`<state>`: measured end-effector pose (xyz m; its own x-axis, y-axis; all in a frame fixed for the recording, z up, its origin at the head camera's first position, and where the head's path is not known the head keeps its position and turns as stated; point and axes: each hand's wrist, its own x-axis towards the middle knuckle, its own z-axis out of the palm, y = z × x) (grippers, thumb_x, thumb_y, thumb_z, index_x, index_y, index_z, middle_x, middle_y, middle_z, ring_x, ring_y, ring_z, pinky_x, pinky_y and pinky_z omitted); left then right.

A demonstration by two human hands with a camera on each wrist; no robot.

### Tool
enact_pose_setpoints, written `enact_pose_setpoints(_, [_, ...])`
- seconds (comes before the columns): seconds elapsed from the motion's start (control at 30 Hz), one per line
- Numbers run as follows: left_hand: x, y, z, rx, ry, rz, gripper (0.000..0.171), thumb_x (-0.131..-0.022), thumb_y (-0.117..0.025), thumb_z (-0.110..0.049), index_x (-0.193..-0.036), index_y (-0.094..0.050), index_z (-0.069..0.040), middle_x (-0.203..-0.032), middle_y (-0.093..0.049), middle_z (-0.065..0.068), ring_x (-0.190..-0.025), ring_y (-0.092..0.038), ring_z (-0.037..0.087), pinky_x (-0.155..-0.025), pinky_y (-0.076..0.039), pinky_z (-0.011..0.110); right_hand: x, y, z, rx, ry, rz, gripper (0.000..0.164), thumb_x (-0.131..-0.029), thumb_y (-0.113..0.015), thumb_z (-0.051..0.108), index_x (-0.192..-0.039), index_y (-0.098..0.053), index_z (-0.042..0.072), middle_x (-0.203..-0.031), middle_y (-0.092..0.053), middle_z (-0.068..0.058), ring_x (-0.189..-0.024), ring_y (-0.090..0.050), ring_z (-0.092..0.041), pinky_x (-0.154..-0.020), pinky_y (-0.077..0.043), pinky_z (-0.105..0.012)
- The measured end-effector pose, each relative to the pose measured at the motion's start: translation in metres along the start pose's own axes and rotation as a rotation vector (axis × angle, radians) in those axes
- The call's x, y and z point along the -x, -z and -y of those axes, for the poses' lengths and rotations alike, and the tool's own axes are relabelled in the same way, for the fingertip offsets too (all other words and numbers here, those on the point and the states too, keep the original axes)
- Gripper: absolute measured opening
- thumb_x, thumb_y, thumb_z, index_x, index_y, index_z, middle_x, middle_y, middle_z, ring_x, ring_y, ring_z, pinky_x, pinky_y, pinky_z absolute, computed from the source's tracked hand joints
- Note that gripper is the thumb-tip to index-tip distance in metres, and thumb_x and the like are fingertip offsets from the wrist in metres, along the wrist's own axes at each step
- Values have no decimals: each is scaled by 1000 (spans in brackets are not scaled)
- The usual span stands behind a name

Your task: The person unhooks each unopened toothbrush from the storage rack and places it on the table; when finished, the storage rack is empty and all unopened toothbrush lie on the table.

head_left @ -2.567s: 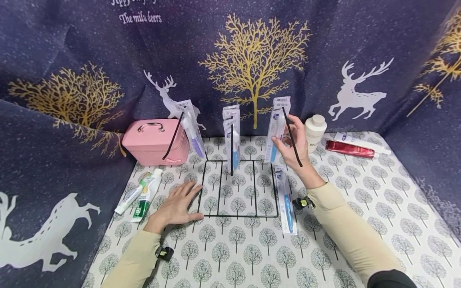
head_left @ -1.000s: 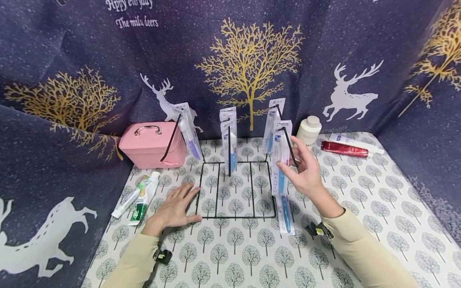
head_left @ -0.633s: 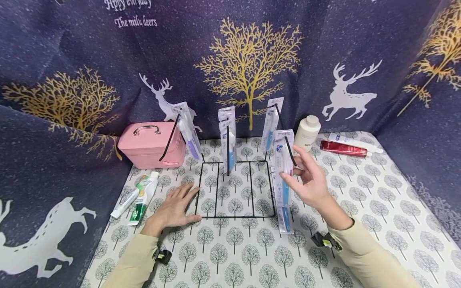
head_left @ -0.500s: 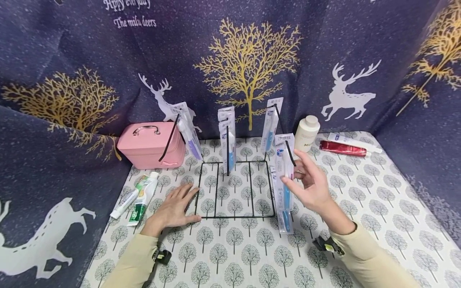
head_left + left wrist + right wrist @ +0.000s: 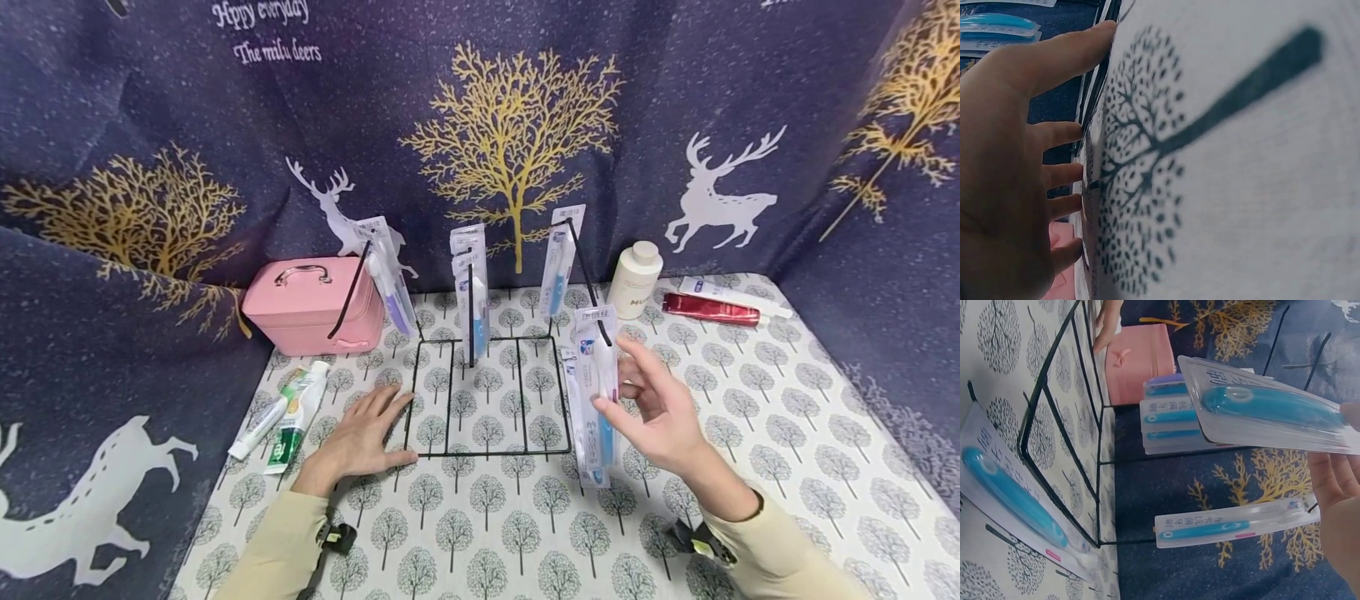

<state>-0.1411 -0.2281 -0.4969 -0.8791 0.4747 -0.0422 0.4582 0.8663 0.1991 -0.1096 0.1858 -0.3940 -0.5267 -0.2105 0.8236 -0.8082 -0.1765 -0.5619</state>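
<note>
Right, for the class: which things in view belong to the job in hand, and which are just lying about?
Likely in the job:
right hand
held toothbrush pack
left hand
wire rack
hanging toothbrush packs
loose toothbrush pack

Likely just lying about:
pink case
white bottle
green-and-white tubes
red tube
white tube
</note>
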Motion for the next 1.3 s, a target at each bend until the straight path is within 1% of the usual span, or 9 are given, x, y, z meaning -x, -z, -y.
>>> enact_pose_setpoints(0.17, [0, 1, -1, 8, 9, 7, 96, -70, -57, -71, -145, -25, -20, -152, -18, 12, -135, -21, 38, -107, -19, 60, 3, -2, 11, -33, 9, 19, 75, -62, -64, -23, -127, -26, -26, -102, -61, -23, -94, -61, -21, -74, -55, -25])
enact_pose_setpoints(0.37, [-1, -2, 1, -5, -1, -10, 97, -69, -56, -73, -145, -25, -20, -151, -18, 12, -135, -22, 39, -106, -20, 62, 4, -3, 19, -54, 26, 41, 72, -65, -63, -22, -126, -25, -27, -101, -61, -24, -93, -61, -23, -75, -55, -27])
enact_pose_setpoints(0.47, [-1, -4, 2, -2, -9, -20, 97, -69, -56, -73, -144, -26, -20, -151, -19, 13, -134, -23, 39, -106, -20, 62, 3, -5, 24, -65, 46, 50, 71, -68, -64, -20, -126, -24, -28, -101, -61, -24, -93, -61, -23, -76, -55, -27])
enact_pose_setpoints(0.73, [1, -2, 1, 17, -5, -19, 96, -69, -57, -71, -145, -26, -21, -151, -19, 12, -134, -23, 40, -105, -20, 63, -2, -13, 38, -29, 163, 126, 61, -75, -64, -12, -120, -27, -31, -112, -56, -33, -103, -60, -28, -75, -56, -28])
enact_pose_setpoints(0.93, [1, -2, 0, 26, 2, -3, 96, -70, -57, -70, -145, -23, -21, -152, -16, 11, -135, -21, 40, -106, -19, 62, 3, -11, 36, -39, 167, 138, 63, -75, -63, -13, -121, -25, -30, -113, -53, -36, -102, -59, -30, -72, -56, -30])
enact_pose_setpoints(1.0, [1, -2, 1, 22, 3, 0, 97, -70, -57, -71, -146, -23, -21, -152, -16, 11, -135, -21, 39, -106, -18, 63, 7, -8, 33, -29, 145, 137, 63, -74, -63, -14, -121, -25, -31, -113, -53, -36, -102, -59, -30, -73, -56, -29])
enact_pose_setpoints(1.1, [1, -2, 1, 14, 7, 8, 97, -70, -56, -72, -146, -21, -22, -153, -14, 10, -136, -19, 38, -106, -18, 62, 12, -5, 31, -8, 70, 126, 64, -70, -63, -19, -121, -26, -31, -111, -55, -33, -100, -60, -27, -76, -56, -28])
enact_pose_setpoints(1.23, [0, -3, 1, 5, 3, 6, 97, -70, -55, -72, -146, -22, -22, -153, -15, 10, -136, -20, 38, -106, -18, 62, 25, 4, 19, 12, -94, 84, 71, -62, -58, -29, -124, -26, -29, -101, -59, -26, -93, -62, -22, -78, -55, -27])
enact_pose_setpoints(1.3, [0, -3, 0, 7, -1, 2, 97, -70, -55, -72, -146, -23, -21, -152, -15, 11, -135, -20, 39, -105, -18, 63, 31, 10, 11, 22, -175, 58, 74, -60, -57, -31, -127, -26, -25, -98, -59, -24, -91, -62, -20, -79, -55, -27])
